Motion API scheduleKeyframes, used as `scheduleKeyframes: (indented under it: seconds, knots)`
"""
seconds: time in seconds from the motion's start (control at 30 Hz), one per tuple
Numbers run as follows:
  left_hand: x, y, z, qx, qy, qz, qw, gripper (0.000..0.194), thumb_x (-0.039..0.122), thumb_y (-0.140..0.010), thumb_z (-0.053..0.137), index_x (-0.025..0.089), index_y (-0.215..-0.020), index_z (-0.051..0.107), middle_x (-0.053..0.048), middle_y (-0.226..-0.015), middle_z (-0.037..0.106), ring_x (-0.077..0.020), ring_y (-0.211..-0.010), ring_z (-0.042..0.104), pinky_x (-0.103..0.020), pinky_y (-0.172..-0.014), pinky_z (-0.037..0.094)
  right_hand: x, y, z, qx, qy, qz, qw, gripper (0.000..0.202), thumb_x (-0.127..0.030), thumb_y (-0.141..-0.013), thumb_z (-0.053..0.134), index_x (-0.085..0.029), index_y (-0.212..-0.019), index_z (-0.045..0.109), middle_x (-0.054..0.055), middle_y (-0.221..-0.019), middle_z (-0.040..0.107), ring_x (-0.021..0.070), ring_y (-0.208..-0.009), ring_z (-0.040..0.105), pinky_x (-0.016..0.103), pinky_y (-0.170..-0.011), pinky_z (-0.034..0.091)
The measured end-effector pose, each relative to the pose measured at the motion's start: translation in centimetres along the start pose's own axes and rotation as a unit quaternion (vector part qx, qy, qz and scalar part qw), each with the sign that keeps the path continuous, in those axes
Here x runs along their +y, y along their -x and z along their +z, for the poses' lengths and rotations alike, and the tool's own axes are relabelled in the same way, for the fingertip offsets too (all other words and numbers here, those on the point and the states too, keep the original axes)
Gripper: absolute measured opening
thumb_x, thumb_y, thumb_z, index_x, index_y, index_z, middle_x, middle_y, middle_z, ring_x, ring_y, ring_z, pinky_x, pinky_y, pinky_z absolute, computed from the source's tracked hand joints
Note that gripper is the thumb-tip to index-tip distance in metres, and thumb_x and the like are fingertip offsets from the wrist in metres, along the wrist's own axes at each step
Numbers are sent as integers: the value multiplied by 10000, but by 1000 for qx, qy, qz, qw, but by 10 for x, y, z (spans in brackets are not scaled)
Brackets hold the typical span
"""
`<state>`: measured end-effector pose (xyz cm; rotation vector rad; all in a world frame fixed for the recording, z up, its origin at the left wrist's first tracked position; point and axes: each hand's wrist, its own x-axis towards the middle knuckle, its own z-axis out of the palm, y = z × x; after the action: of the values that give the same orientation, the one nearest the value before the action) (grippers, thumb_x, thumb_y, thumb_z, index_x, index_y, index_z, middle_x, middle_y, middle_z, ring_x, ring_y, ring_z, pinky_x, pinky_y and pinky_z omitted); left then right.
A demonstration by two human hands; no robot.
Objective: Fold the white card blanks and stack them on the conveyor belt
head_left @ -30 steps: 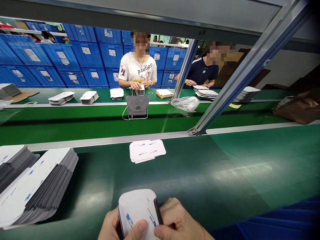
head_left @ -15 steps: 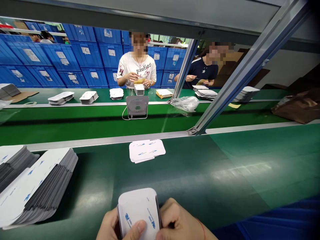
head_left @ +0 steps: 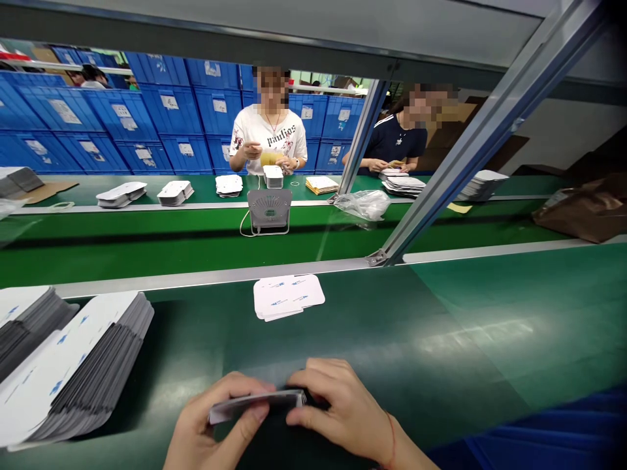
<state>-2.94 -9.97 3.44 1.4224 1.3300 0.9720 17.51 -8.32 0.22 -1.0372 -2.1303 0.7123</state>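
Low in the middle of the head view, my left hand (head_left: 223, 418) grips a thin stack of white and dark cards (head_left: 257, 403) between thumb and fingers. The stack is tilted so that its edge faces the camera. My right hand (head_left: 337, 408) pinches the right end of the same stack and wears a thin red string at the wrist. Beyond the hands, a few white sheets with blue print (head_left: 289, 296) lie on the green table (head_left: 382, 339). At the left stands a long pile of similar cards (head_left: 98, 359).
A metal post (head_left: 460, 143) slants across the right side. Past a rail lies a green belt (head_left: 122, 241) with a small fan (head_left: 269, 210) and a plastic bag (head_left: 363, 204). Two people work opposite among card stacks; blue crates (head_left: 171, 111) stand behind them.
The stack has turned from showing its white printed face to showing its edge. Both hands have moved up around it. Across the belt, the people's hands have shifted.
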Motion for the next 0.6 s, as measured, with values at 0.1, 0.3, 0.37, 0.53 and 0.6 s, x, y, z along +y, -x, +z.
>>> scheduleKeyframes:
  seconds: [0.1, 0.3, 0.37, 0.53, 0.6]
  knots:
    - [-14, -2, 0, 37, -7, -5, 999, 135, 378, -771, 692, 252, -775, 739, -8, -825, 762, -194, -817, 713, -198, -716, 561, 5, 0, 5, -19, 24, 8, 1000, 306, -419, -965, 494, -186, -841, 648, -19, -643, 536, 124, -585, 503, 251, -558, 322]
    - [-22, -4, -13, 48, -75, 120, 989, 226, 329, -809, 693, 328, -1032, 656, 50, -943, 764, -140, -865, 726, -154, -753, 572, 10, 2, 15, -35, 32, 3, 999, 160, -242, -938, 525, -197, -820, 623, -13, -709, 594, 134, -640, 553, 256, -584, 340]
    - [-5, -7, -22, 40, -142, 202, 968, 285, 302, -819, 691, 339, -1093, 620, 56, -970, 748, -122, -857, 714, -143, -754, 562, 8, 0, 13, -40, 51, -7, 998, 199, -232, -945, 493, -186, -784, 599, -4, -692, 572, 139, -618, 522, 270, -566, 325]
    - [34, -14, -40, -39, -280, 372, 884, 265, 153, -888, 567, 277, -1120, 604, 22, -819, 683, -110, -706, 638, -175, -613, 519, -1, -8, -3, -30, 92, -68, 993, 200, -187, -912, 478, -164, -749, 591, 24, -698, 517, 158, -634, 452, 293, -557, 298]
    - [35, -15, -42, -47, -314, 390, 864, 266, 142, -903, 522, 258, -1130, 596, 8, -813, 671, -120, -691, 624, -203, -602, 507, -2, -9, -6, -13, 88, -79, 993, 177, -171, -900, 496, -157, -764, 608, 36, -732, 515, 165, -672, 449, 292, -571, 307]
